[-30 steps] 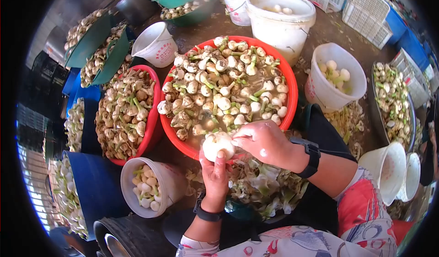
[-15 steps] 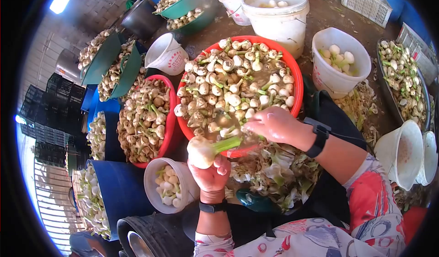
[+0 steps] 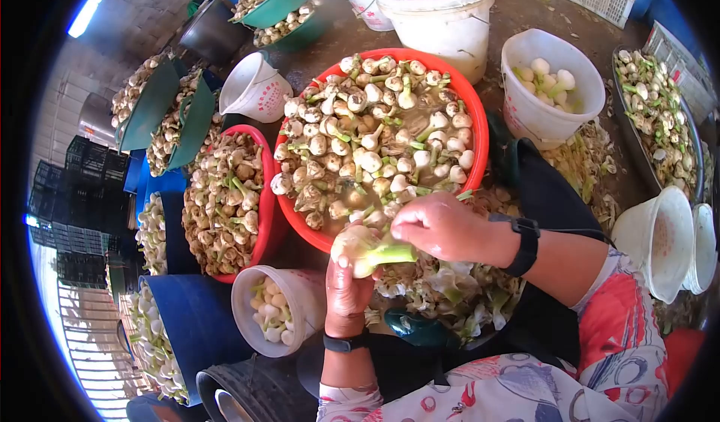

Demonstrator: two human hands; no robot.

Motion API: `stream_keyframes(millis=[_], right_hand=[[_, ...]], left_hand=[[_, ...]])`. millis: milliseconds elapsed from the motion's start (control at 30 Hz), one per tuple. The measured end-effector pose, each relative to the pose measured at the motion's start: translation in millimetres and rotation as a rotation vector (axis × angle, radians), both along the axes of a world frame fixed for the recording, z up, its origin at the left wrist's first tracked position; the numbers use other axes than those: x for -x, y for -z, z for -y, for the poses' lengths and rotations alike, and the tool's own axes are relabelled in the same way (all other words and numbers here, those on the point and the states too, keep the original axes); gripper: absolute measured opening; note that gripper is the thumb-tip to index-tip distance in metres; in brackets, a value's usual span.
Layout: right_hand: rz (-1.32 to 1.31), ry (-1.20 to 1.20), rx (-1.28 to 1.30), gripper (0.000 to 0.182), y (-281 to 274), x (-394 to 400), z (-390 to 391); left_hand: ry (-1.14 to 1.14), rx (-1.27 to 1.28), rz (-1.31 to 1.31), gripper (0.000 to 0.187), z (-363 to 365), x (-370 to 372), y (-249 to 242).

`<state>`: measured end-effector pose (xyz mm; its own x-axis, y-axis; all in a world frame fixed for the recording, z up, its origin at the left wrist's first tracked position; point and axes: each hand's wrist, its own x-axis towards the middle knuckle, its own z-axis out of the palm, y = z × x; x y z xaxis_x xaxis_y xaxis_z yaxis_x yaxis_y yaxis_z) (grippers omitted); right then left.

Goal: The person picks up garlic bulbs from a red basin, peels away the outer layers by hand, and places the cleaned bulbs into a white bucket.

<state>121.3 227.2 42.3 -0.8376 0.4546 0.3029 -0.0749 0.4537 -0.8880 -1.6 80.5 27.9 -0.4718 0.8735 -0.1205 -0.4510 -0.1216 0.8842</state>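
My left hand (image 3: 349,291) is wrapped around a peeled-looking garlic bulb (image 3: 357,246), its thick green stem pointing right. Against the upper side of that stem, my right hand (image 3: 439,227) is closed in a pinch; what lies between its fingertips is hidden. Just beyond both hands stands a red basin (image 3: 484,133) of murky water full of dirty garlic bulbs (image 3: 367,159) with short stems. Below the hands is a heap of stripped garlic skins (image 3: 465,294).
To the left are a pink-red tub (image 3: 268,174) of garlic, a white bucket (image 3: 306,302) with clean bulbs and a blue barrel (image 3: 199,324). Another white bucket (image 3: 517,114) with bulbs stands at right, near an oval tub (image 3: 699,152). A large white bucket (image 3: 442,28) is behind the basin.
The garlic bulb in my left hand has moved right and tilted, its stem now under my right hand. My right hand has shifted slightly right and down, away from the basin.
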Motion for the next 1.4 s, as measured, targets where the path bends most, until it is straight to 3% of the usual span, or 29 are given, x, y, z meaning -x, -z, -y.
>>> stream_keyframes(millis=[167,233,267,300,367,400,433,500,533,600,633,700,733,767,833,867,900,967,1000,1067,1100,1200,1233,1267,1300,1367,1400], right_hand=[[0.023,0.382,-0.344,0.014,19,10,-31],[0.164,0.298,-0.39,0.013,38,12,-34],[0.506,0.128,-0.531,0.021,52,8,-34],[0.495,0.131,-0.535,0.021,66,6,-29],[0.505,-0.106,-0.535,0.034,48,7,-15],[0.764,-0.321,0.186,0.042,23,11,-19],[0.715,-0.315,0.627,0.044,5,10,-9],[0.588,-0.569,0.649,0.042,2,6,1],[0.585,-0.564,0.646,0.042,8,6,6],[0.14,-0.29,-0.32,0.038,28,10,10],[0.145,-0.293,-0.32,0.038,23,9,10],[0.377,-0.394,0.49,0.033,7,7,11],[0.413,-0.356,0.69,0.031,6,6,12],[0.417,-0.356,0.693,0.031,5,6,11],[0.375,-0.379,0.458,0.029,3,9,3],[0.27,-0.381,0.516,0.026,2,8,-5],[0.268,-0.381,0.516,0.026,3,11,-14],[0.104,-0.053,0.778,0.024,12,20,-35],[0.105,-0.054,0.778,0.024,22,21,-47],[0.259,-0.087,-0.369,0.027,20,19,-61],[0.849,-0.161,-0.377,0.03,23,11,-41],[0.928,-0.252,-0.479,0.035,17,9,-22],[0.746,-0.284,0.007,0.035,8,14,-22],[0.535,-0.291,0.479,0.036,-1,15,-22],[0.466,-0.478,0.213,0.032,-7,11,-21],[0.479,-0.345,-0.364,0.025,2,3,-1],[0.414,-0.243,-0.447,0.021,17,1,7]], left_hand=[[0.361,0.04,0.011,0.092,3,-5,-9],[0.205,-0.008,0.08,0.085,3,-15,-13],[0.172,-0.033,0.199,0.079,3,-9,-12],[0.12,-0.069,0.273,0.076,2,-9,-18],[-0.013,-0.145,0.039,0.078,5,-8,-15],[-0.027,-0.143,0.045,0.078,7,-9,-9],[-0.081,-0.15,-0.104,0.078,8,-9,-3],[-0.126,-0.166,-0.26,0.078,7,-10,-3],[-0.134,-0.103,-0.332,0.079,10,-11,-5],[-0.145,0.076,-0.405,0.078,12,-5,1],[-0.147,0.075,-0.4,0.078,11,-6,-2],[-0.139,0.181,-0.578,0.072,9,-9,-13],[-0.139,0.184,-0.574,0.072,8,-8,-12],[-0.07,0.09,-0.394,0.07,7,-6,-10],[0.062,-0.101,-0.035,0.066,5,-3,-8],[0.033,-0.085,0.248,0.067,10,1,-3],[0.033,-0.084,0.247,0.067,11,2,-4],[0.146,-0.137,0.452,0.069,13,3,-8],[0.233,-0.205,0.523,0.069,12,3,-6],[0.247,-0.235,0.618,0.068,13,5,0],[0.272,-0.27,0.706,0.067,11,7,4],[0.161,-0.163,0.354,0.059,10,18,13],[0.1,-0.094,0.179,0.056,9,15,14],[0.037,-0.021,0.179,0.051,8,9,12],[0.04,-0.035,0.187,0.051,6,6,14],[0.005,0.141,0.133,0.052,5,0,18],[-0.008,0.187,0.044,0.049,6,-4,17]])
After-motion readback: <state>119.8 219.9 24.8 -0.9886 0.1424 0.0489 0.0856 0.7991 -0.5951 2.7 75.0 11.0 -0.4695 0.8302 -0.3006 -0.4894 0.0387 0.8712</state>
